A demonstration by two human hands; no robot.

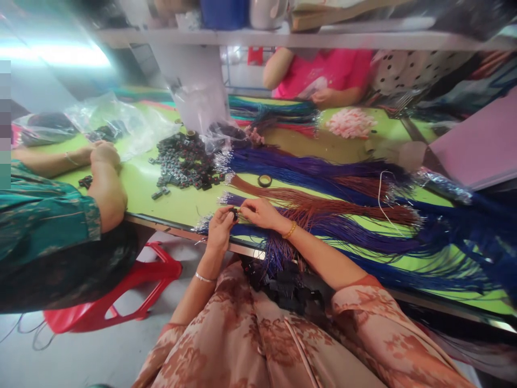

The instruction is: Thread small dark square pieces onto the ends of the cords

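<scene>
Over the table's near edge, my left hand point(219, 229) pinches a small black plastic connector housing point(233, 214) between thumb and fingers. My right hand point(260, 213) is closed close beside it, its fingertips on what looks like a thin wire end at the housing; the colour there is too small to make out. Brown wires point(283, 195) and purple wires point(347, 231) lie in long bundles beneath and beyond my right hand. In my lap rests a pile of black connectors point(288, 288) with purple and blue wires trailing from it.
A heap of black connector housings point(186, 159) sits on the green table point(139, 186), left of a tape roll point(264, 180). Pink pieces point(350, 123) are piled farther back. At left, a co-worker's hands point(104, 153) work near plastic bags; a red stool point(149, 275) stands below. A shelf point(323, 39) crosses overhead.
</scene>
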